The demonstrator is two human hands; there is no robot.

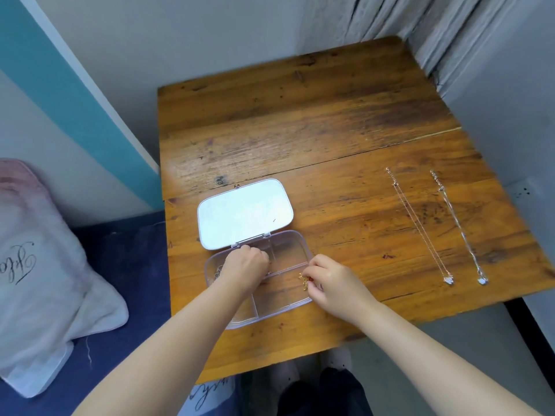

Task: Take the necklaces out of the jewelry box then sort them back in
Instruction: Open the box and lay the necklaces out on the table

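Note:
A clear plastic jewelry box [288, 256] with several compartments lies open near the table's front left, its white lid [244, 213] folded back. My left hand [244, 267] reaches into the box's middle, fingers curled down; what it touches is hidden. At the box's right rim my right hand [326, 279] pinches a bunched gold necklace [304, 282] with a red bit. Another small piece of jewelry [217, 273] shows in a left compartment. Two silver necklaces, one [420, 229] left of the other [459, 228], lie stretched straight on the table's right side, pendants toward me.
The wooden table [300, 130] stands in a corner, with a curtain [420, 25] behind its far right edge. A pale pillow [45, 280] rests on a blue bed [126, 295] to the left. Dark shoes [324, 391] show below the table's front edge.

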